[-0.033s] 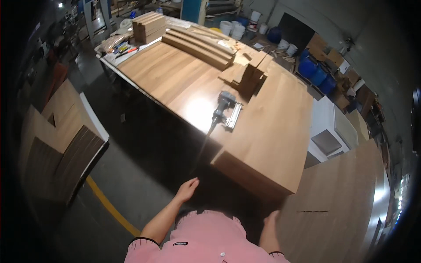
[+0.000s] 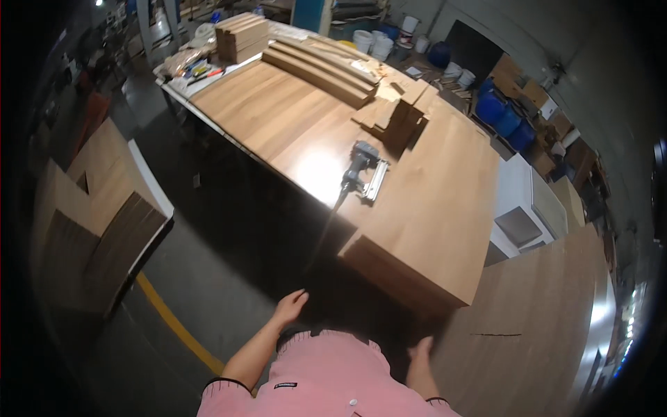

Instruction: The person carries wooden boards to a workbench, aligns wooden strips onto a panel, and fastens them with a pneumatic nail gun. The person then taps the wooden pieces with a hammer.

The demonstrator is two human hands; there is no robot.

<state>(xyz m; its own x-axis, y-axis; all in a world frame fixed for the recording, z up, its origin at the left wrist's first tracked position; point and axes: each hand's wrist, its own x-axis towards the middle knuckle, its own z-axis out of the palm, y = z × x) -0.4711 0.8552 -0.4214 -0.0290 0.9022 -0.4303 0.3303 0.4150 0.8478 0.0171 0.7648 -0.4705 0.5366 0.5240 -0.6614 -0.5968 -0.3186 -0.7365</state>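
My left hand (image 2: pixel 290 306) hangs open with its fingers apart and holds nothing, over the dark gap in front of the wooden workbench (image 2: pixel 431 208). My right hand (image 2: pixel 420 351) shows only partly above my pink sleeve, close to the edge of a large wood panel (image 2: pixel 542 326); its grip is unclear. A grey nail gun (image 2: pixel 363 170) lies on the bench top, well ahead of both hands, and its dark hose trails off the near edge.
Long boards (image 2: pixel 323 66), a pile of short offcuts (image 2: pixel 403 115) and a block stack (image 2: pixel 242 36) sit at the bench's far end. Panels (image 2: pixel 90 208) lean at left by a yellow floor line (image 2: pixel 174 323). Blue barrels (image 2: pixel 504 115) and a white cabinet (image 2: pixel 521 201) stand at right.
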